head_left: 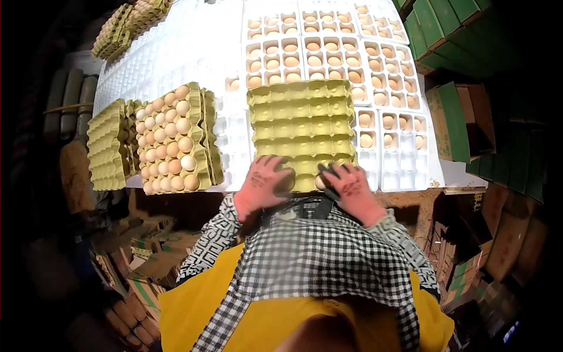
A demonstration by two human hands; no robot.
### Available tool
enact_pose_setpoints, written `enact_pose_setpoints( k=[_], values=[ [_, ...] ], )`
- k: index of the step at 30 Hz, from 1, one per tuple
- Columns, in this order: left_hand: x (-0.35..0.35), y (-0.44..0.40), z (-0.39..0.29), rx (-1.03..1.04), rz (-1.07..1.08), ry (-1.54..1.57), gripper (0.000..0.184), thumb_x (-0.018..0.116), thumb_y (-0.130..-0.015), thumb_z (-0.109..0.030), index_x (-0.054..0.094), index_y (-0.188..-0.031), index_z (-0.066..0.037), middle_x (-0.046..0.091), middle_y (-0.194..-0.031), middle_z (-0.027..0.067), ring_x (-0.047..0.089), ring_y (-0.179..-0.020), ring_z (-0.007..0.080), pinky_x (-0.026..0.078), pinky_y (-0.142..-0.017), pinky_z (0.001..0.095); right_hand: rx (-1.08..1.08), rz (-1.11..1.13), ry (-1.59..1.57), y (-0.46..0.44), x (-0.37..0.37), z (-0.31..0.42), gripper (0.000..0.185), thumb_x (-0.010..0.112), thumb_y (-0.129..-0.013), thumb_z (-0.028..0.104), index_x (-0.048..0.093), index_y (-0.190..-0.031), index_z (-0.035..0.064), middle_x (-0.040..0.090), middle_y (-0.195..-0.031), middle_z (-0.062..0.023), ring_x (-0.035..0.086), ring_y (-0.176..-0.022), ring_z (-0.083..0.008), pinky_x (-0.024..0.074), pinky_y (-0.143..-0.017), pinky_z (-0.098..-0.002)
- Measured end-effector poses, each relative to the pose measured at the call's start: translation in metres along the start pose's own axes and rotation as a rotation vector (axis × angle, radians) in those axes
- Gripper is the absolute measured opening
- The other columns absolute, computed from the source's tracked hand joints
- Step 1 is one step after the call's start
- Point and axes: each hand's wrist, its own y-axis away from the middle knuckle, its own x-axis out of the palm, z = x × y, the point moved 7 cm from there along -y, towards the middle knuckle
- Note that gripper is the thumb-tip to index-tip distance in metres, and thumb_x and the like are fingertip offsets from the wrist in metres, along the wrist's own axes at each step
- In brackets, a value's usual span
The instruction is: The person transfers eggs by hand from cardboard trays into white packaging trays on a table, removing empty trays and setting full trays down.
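The clock face is centred on the empty-looking yellow-green tray point(302, 126), with 12 o'clock pointing away from the person. This tray is lying on the tabletop point(459, 176), its rows of cups facing up, and its near edge is reaching the two hands. The left hand point(264, 185), in a pink glove with dark fingertips, is resting at 7 o'clock over the near corner, fingers bending inward; whether its grip is holding anything, I cannot tell. The right hand point(352, 190), gloved alike, is curling its fingers against a pale egg point(320, 182) at 6 o'clock, in the nearest row; whether its grip is clasping the egg or only touching it, I cannot tell. At 9 o'clock a filled tray point(167, 141) is leaning against more yellow-green trays, carrying rows of brown and cream eggs, and another cupped tray point(107, 146) is standing farther out. At 11 o'clock, well apart, stacked trays point(126, 26) are bearing eggs. From 12 to 2 o'clock, white trays point(304, 36) are holding brown eggs in square cells. At 4 o'clock a part-filled white tray point(404, 170) is holding eggs in its far cells. At 3 o'clock an open carton point(450, 120) is sitting beside the tabletop, and green cartons point(443, 26) are standing at 2 o'clock.
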Motion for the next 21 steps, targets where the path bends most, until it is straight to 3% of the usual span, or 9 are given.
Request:
enact_pose_setpoints(
  k=[1,3,6,7,11,14,17,20,21],
  values=[
    [0.013,0.006,0.006,0.012,-0.006,-0.045,0.068,0.086,-0.059,-0.031,0.063,-0.120,-0.013,0.049,-0.134,0.0171,0.044,-0.125,0.0388,0.032,-0.109,0.0506,-0.018,0.042,-0.002,-0.002,0.010,0.006,0.039,0.072,-0.079,0.019,0.063,-0.116,0.0132,0.063,-0.112,-0.0097,0.057,-0.107,-0.0278,0.0409,-0.095,-0.0429],
    [0.025,0.008,0.017,0.029,-0.104,-0.013,0.065,0.085,-0.060,-0.029,0.062,-0.119,-0.012,0.050,-0.133,0.0171,0.044,-0.125,0.0398,0.033,-0.108,0.0521,0.008,-0.029,-0.122,0.001,0.006,0.002,0.040,0.073,-0.074,0.013,0.065,-0.114,0.0129,0.065,-0.109,-0.0075,0.057,-0.106,-0.0275,0.0425,-0.092,-0.0425],
    [0.029,0.016,0.018,0.074,-0.192,-0.041,0.063,0.084,-0.063,-0.026,0.061,-0.120,-0.010,0.050,-0.131,0.0168,0.043,-0.124,0.0414,0.033,-0.106,0.0560,0.339,-0.311,-0.526,0.026,-0.032,-0.036,0.042,0.069,-0.075,0.009,0.065,-0.117,0.0089,0.063,-0.113,-0.0125,0.055,-0.107,-0.0348,0.0440,-0.093,-0.0432],
    [0.030,0.014,0.018,0.080,-0.198,-0.025,0.060,0.082,-0.065,-0.028,0.062,-0.118,-0.010,0.051,-0.130,0.0168,0.043,-0.124,0.0403,0.032,-0.107,0.0555,0.330,-0.376,-0.411,0.028,-0.046,-0.035,0.048,0.069,-0.076,0.011,0.062,-0.123,0.0092,0.060,-0.119,-0.0153,0.053,-0.111,-0.0362,0.0424,-0.096,-0.0443],
    [0.027,0.017,0.020,0.081,-0.149,-0.017,0.059,0.081,-0.067,-0.030,0.062,-0.118,-0.010,0.051,-0.129,0.0161,0.042,-0.127,0.0386,0.030,-0.110,0.0545,0.074,0.063,-0.034,0.021,-0.009,0.015,0.060,0.073,-0.076,0.023,0.054,-0.133,0.0159,0.050,-0.135,-0.0129,0.047,-0.122,-0.0337,0.0352,-0.103,-0.0457],
    [0.027,0.020,0.018,0.127,-0.142,-0.064,0.055,0.081,-0.068,-0.028,0.063,-0.116,-0.010,0.060,-0.118,0.0104,0.045,-0.125,0.0365,0.029,-0.112,0.0551,0.043,0.131,0.101,0.015,0.032,0.019,0.057,0.073,-0.076,0.023,0.056,-0.130,0.0155,0.050,-0.136,-0.0120,0.047,-0.123,-0.0329,0.0352,-0.105,-0.0469],
    [0.016,0.020,0.012,0.209,-0.236,-0.022,0.050,0.082,-0.065,-0.024,0.065,-0.110,-0.010,0.064,-0.108,0.0085,0.052,-0.119,0.0357,0.030,-0.111,0.0570,0.131,-0.159,-0.251,0.022,0.002,0.011,0.054,0.074,-0.076,0.015,0.056,-0.127,0.0102,0.054,-0.130,-0.0137,0.053,-0.114,-0.0343,0.0418,-0.100,-0.0460],
    [0.013,0.032,0.032,0.049,-0.302,0.212,0.059,0.084,-0.061,-0.017,0.064,-0.117,-0.008,0.063,-0.118,0.0122,0.053,-0.120,0.0372,0.035,-0.110,0.0512,0.328,-0.659,-0.521,0.048,-0.051,-0.043,0.051,0.075,-0.074,0.009,0.056,-0.121,0.0039,0.058,-0.121,-0.0172,0.059,-0.104,-0.0351,0.0479,-0.092,-0.0435],
    [0.016,0.035,0.043,0.025,-0.329,0.272,0.063,0.084,-0.061,-0.015,0.063,-0.120,-0.007,0.063,-0.121,0.0142,0.053,-0.121,0.0376,0.037,-0.110,0.0484,0.502,-0.776,-0.546,0.058,-0.056,-0.076,0.052,0.077,-0.073,0.008,0.055,-0.119,0.0021,0.058,-0.118,-0.0184,0.060,-0.102,-0.0347,0.0494,-0.090,-0.0419]
  ],
)
